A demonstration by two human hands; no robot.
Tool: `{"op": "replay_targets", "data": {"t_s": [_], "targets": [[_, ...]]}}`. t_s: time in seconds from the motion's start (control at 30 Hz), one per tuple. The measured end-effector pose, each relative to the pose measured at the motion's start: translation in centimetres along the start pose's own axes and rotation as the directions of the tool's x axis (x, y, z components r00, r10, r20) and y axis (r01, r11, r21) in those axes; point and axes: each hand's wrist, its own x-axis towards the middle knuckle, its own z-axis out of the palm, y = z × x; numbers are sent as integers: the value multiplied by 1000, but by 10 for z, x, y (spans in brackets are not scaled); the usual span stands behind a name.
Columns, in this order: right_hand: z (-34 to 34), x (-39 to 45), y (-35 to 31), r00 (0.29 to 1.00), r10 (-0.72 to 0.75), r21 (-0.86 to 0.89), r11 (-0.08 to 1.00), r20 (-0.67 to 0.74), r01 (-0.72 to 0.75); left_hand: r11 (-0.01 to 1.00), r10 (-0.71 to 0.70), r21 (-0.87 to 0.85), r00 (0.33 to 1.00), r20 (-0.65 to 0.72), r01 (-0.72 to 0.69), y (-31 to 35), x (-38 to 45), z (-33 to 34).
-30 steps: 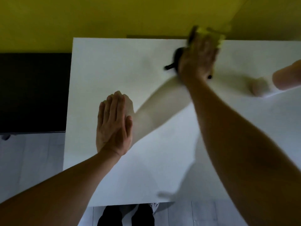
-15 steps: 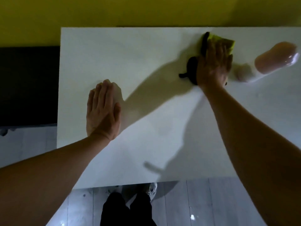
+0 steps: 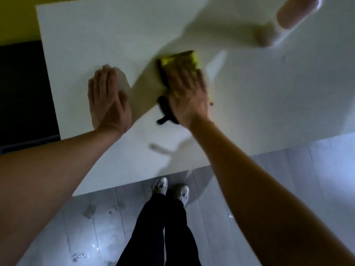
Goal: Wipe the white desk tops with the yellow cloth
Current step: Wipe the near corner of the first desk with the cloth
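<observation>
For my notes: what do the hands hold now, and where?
Right hand presses flat on the yellow cloth, covering its near part. Left hand holds nothing.

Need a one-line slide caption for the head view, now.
Right hand presses yellow cloth flat on white desk top; left hand rests flat beside it.

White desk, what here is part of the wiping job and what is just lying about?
Part of the job:
yellow cloth
white desk
right hand on the cloth
left hand flat on the desk

Lying about:
pinkish bottle
</observation>
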Motion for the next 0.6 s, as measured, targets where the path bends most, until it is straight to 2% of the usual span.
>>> {"op": "replay_targets", "data": {"t_s": [0.1, 0.17, 0.23, 0.3, 0.37, 0.43, 0.5, 0.6], "targets": [[-29, -33, 86, 942, 333, -45, 941, -37, -334, 1000, -20, 10, 1000, 6, 20, 1, 1, 1], [-46, -55, 128, 897, 439, -32, 897, -57, -441, 999, -27, 18, 1000, 9, 27, 0, 2, 2], [-49, -63, 133, 855, 515, -26, 856, -55, -517, 999, -28, 23, 1000, 3, 28, 0, 2, 4], [-41, -66, 99, 820, 569, -28, 820, -65, -572, 999, -37, 21, 999, 12, 36, -1, 2, 3], [-25, -79, 42, 866, 498, -42, 865, -53, -500, 999, -37, 21, 999, 15, 36, 1, 3, 3], [-7, -106, -27, 955, 298, -8, 955, 19, -297, 999, -33, 24, 999, 5, 33, 3, 2, 4], [1, -134, -77, 989, 114, 42, 992, 93, -118, 999, -35, 20, 999, -5, 35, 3, 0, 5], [3, -149, -73, 999, 31, 107, 994, 37, -35, 1000, -16, 21, 1000, -20, 16, 5, -1, 3]]}}
